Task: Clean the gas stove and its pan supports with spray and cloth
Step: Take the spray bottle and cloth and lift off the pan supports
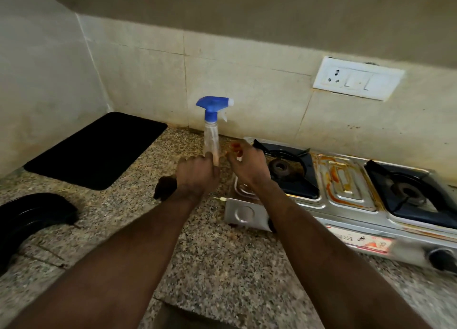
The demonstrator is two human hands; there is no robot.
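A clear spray bottle (211,133) with a blue trigger head stands upright on the granite counter, just left of the stove. My left hand (196,179) is closed around a dark cloth (164,187), and its knuckles touch the bottle's base. My right hand (247,165) hovers by the bottle's right side with its fingers apart and nothing in them. The steel two-burner gas stove (346,180) lies to the right, with orange stains on its middle panel. A black pan support (306,164) sits over the left burner and another pan support (385,173) over the right.
A black mat (99,150) lies in the back left corner. A black round object (32,217) sits at the left edge. The tiled wall carries a white socket panel (357,79). The speckled granite counter (210,254) stretches in front of the stove.
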